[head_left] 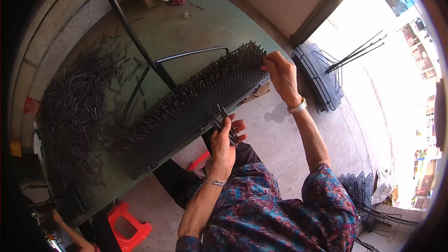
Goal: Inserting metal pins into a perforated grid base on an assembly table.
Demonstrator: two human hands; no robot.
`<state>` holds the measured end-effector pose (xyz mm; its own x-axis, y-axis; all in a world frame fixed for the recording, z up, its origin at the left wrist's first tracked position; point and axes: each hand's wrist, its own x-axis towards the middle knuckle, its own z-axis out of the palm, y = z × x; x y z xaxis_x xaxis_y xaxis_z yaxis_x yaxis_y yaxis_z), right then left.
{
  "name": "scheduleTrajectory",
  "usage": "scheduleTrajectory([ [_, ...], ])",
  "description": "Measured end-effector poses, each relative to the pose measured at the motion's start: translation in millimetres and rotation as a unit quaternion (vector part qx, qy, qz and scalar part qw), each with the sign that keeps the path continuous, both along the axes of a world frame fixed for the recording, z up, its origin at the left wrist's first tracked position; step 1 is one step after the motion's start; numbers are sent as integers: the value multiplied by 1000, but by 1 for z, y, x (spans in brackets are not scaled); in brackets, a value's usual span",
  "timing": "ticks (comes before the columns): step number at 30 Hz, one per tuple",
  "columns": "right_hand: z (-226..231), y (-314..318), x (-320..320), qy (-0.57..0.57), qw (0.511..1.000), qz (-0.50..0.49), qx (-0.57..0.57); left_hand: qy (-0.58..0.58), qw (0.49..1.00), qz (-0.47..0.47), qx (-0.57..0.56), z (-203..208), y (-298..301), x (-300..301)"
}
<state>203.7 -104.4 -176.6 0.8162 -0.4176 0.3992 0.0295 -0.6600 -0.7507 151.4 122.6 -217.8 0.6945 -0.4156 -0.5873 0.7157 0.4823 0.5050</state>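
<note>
My left hand (223,148) is closed around a bundle of thin black pegs (219,119), which stick up past the thumb in front of the panel's near edge. A long black perforated panel (179,120) lies slantwise along the table's near edge. Rows of upright black pegs (198,83) stand in its far part, while holes show bare along the near part. At the panel's right end my right hand (283,77) pinches beside the last pegs; its fingertips hide whatever is between them.
Loose black pegs (74,107) form a big pile on the left of the green table (210,18). A black metal pole (133,35) with a bent frame rises behind the panel. Stacked mesh panels (322,77) stand on the floor right. A red stool (126,224) and another person's arm (72,233) appear lower left.
</note>
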Motion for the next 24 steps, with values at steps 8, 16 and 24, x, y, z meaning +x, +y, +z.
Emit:
scheduleTrajectory([
  [8,-8,7,2,35,954,-63,-290,-34,999,-9,-33,-8,2,0],
  [16,8,46,-32,220,958,161,83,-71,997,-22,-35,-1,2,-3],
  [24,8,61,-50,270,917,239,170,-68,997,-36,-6,6,-4,-10],
])
